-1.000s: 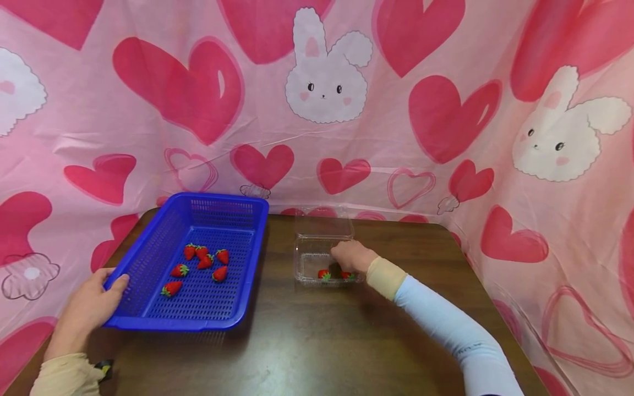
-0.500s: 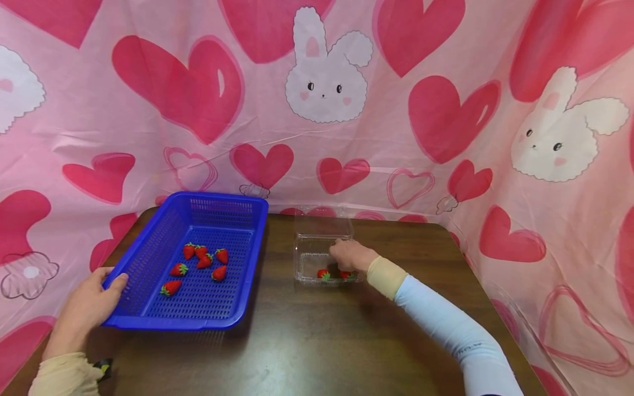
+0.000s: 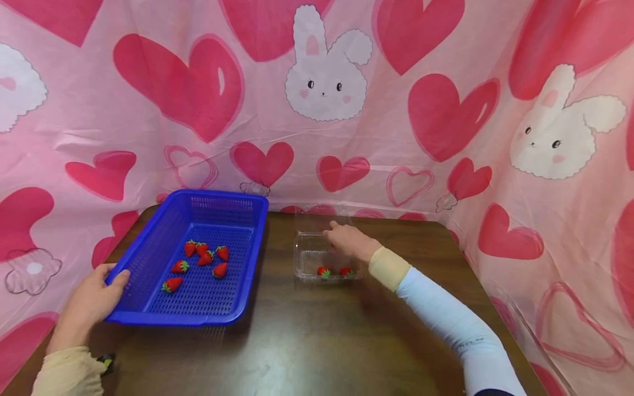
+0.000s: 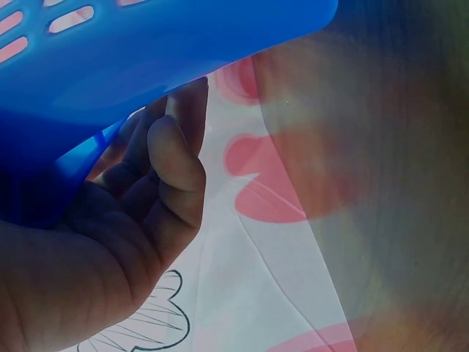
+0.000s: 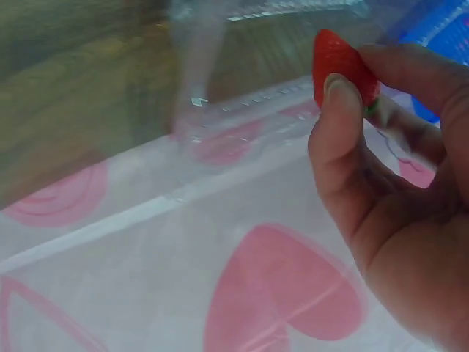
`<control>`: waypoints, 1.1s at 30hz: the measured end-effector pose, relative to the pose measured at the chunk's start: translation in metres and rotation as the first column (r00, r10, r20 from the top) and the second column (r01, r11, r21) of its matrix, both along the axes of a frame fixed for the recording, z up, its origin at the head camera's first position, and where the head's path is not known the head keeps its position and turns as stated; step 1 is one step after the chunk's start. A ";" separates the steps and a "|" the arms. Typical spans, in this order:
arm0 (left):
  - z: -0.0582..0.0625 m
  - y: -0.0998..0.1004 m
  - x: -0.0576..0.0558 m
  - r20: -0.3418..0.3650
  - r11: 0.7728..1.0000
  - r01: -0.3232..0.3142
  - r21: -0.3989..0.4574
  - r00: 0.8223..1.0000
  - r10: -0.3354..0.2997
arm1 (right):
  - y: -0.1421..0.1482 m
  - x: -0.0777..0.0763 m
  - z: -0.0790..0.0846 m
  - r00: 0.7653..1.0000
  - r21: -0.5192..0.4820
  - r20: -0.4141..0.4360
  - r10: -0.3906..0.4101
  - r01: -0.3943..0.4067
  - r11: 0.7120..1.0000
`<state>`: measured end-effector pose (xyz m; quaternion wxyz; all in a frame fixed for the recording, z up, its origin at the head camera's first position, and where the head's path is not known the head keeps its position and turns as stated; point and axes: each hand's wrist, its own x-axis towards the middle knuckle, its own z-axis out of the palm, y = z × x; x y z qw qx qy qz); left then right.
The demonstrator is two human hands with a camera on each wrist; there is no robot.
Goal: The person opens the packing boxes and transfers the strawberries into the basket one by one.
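Note:
On the left of the head view, my left hand (image 3: 89, 302) grips the near left rim of a blue perforated plastic basket (image 3: 170, 318). Several strawberries (image 3: 172, 284) with green leaves lie on the basket's floor. From the left wrist view, curled fingers (image 4: 176, 154) show at the basket's rim. Between thumb and fingers, my right hand (image 3: 350, 240) pinches a strawberry (image 5: 338, 66), clear in the right wrist view but hidden in the head view. That hand is over a clear plastic clamshell box (image 3: 307, 253), whose lid stands raised. Two strawberries (image 3: 324, 271) sit along the box's near side.
A brown wooden table (image 3: 307, 341) carries both containers, the box standing to the right of the basket. Pink cloth (image 3: 277, 126) printed with hearts and rabbits hangs behind the table and along its sides.
My right hand has lifted up and back inside the box's outline, uncovering the right-hand strawberry there. My left hand and the basket have stayed in place.

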<state>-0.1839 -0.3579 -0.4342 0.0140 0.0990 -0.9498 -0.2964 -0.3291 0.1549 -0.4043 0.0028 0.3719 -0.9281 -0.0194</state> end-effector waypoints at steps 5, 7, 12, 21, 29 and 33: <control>-0.001 -0.001 0.000 0.006 1.000 0.003 0.000 1.000 -0.003 | -0.013 -0.001 0.011 0.997 -0.061 -0.025 0.071 -0.072 0.996; -0.001 -0.002 0.000 0.003 1.000 0.006 0.000 1.000 -0.006 | -0.019 0.000 0.015 0.992 -0.086 -0.046 0.114 -0.117 0.989; -0.001 -0.002 0.001 -0.014 1.000 0.009 -0.009 1.000 -0.010 | -0.039 -0.001 0.024 0.974 -0.170 -0.103 0.203 -0.218 0.961; 0.000 0.003 0.003 -0.052 1.000 0.011 -0.016 0.999 -0.012 | -0.076 -0.004 0.040 0.942 -0.305 -0.177 0.286 -0.329 0.894; -0.002 0.000 0.001 -0.028 1.000 0.004 -0.009 1.000 -0.004 | -0.109 0.000 0.044 0.938 -0.301 -0.152 0.312 -0.345 0.889; -0.002 -0.001 0.001 -0.028 1.000 0.003 -0.006 1.000 -0.003 | -0.129 0.001 0.045 0.939 -0.285 -0.129 0.320 -0.344 0.895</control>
